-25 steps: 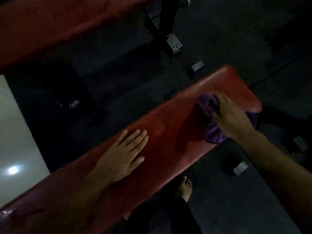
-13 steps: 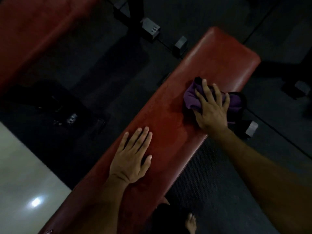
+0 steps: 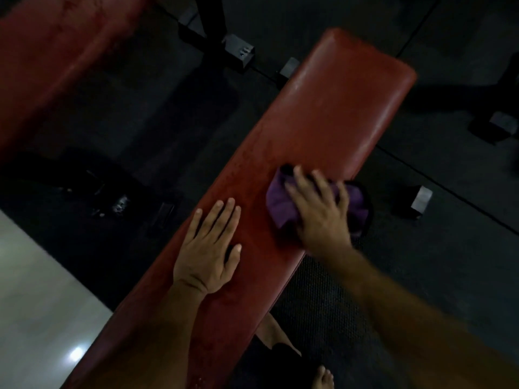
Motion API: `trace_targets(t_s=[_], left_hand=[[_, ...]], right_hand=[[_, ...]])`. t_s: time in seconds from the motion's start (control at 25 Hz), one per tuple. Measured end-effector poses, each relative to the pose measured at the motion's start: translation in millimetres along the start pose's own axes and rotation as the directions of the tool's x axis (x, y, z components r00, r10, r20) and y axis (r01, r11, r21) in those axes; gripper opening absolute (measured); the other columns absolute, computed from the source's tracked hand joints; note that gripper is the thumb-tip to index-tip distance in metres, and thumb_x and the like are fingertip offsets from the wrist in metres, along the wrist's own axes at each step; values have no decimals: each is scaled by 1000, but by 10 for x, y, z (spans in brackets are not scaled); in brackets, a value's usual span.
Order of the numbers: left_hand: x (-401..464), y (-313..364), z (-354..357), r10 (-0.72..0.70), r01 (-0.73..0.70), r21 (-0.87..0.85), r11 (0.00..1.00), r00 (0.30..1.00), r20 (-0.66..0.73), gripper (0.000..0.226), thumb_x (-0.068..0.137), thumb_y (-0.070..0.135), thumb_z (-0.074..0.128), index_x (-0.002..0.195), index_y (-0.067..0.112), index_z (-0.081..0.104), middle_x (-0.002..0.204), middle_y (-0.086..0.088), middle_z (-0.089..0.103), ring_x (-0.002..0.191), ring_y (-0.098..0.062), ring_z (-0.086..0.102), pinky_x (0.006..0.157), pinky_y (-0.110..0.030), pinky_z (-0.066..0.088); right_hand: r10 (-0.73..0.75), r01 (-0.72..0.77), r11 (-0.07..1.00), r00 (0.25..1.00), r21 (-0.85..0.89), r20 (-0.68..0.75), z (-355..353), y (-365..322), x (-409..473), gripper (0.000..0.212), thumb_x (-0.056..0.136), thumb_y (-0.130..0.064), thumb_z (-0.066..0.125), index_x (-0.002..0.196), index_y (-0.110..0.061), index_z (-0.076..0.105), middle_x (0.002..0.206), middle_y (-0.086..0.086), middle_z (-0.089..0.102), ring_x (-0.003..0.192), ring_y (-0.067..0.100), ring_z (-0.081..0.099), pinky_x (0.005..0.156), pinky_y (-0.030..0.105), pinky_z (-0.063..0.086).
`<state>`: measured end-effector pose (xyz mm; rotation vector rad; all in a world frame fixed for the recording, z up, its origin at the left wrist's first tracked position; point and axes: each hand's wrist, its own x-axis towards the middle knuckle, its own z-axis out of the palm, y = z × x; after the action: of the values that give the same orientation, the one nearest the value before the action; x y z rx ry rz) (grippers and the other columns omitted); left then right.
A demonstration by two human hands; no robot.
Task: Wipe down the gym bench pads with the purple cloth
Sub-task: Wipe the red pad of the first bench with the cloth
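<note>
Cloth (image 3: pixel 283 206): purple, bunched, lying on the red pad (image 3: pixel 337 108) at its right edge, roughly mid-length; part of it spills over the side. Right hand (image 3: pixel 320 211) pressed on top, fingers spread across the bunch, pinning it flat to the pad rather than pinching it; likely spread for even pressure while wiping. Slight blur on this hand.

Left hand (image 3: pixel 209 248): flat on the pad just beside the cloth, palm down, fingers together and extended, holding nothing. Probably bracing the person's weight as they lean over.

Pad is the top of a long bench set diagonally; its far end looks glossy, possibly already wiped. Second red pad (image 3: pixel 56 66) at upper left, well apart. Dark floor (image 3: pixel 449 262) below; a bare foot (image 3: pixel 324 377) near the bottom edge.
</note>
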<state>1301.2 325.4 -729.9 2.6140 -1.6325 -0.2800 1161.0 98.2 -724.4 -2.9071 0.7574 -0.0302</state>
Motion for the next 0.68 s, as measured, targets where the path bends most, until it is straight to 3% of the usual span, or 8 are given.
trace_targets(t_s=[0.12,0.24,0.36,0.52,0.6,0.68], left_hand=[[-10,-13,31,-3,3,5,1000,1000,-1,67,104,45,25,163,12,18,172,-2,11,158,-19,8,126,-54,14],[-13,5,31,-6,6,18,1000,1000,-7,68,104,45,25,163,13,17,172,-2,10,159,-20,8,126,-54,16],[-8,4,10,-7,7,19,1000,1000,-4,69,103,45,27,163,13,18,172,-3,12,158,-20,10,126,-54,16],[-3,-17,7,3,-3,3,1000,1000,0,70,101,44,32,163,12,20,171,-4,14,158,-22,12,126,-54,17],[-10,-26,15,9,-9,-8,1000,1000,12,71,101,45,32,162,12,20,171,-4,13,158,-22,11,126,-54,17],[2,-27,16,7,-7,-14,1000,1000,27,71,101,46,31,163,13,18,171,-4,12,158,-21,10,126,-53,16]], right_hand=[[307,-307,946,952,110,14,-69,514,534,75,85,-26,64,153,-26,32,167,-5,7,152,29,10,114,65,20],[367,-356,907,930,223,-8,-46,479,569,73,88,-18,61,154,-22,31,167,-6,5,153,28,5,116,65,15],[352,-334,901,936,275,-16,31,-1,14,85,78,-7,65,154,-20,31,166,-3,10,153,26,7,117,65,15],[146,-159,960,987,232,71,13,-693,-723,92,71,-12,69,154,-21,31,166,-4,14,151,27,16,112,68,22],[75,-90,962,995,257,69,-156,-596,-655,89,72,-9,72,151,-20,35,165,-7,17,140,27,31,104,61,37],[59,-55,952,998,302,-5,-415,-303,-208,75,79,-10,65,150,-16,40,163,-6,20,122,28,37,96,47,42]])
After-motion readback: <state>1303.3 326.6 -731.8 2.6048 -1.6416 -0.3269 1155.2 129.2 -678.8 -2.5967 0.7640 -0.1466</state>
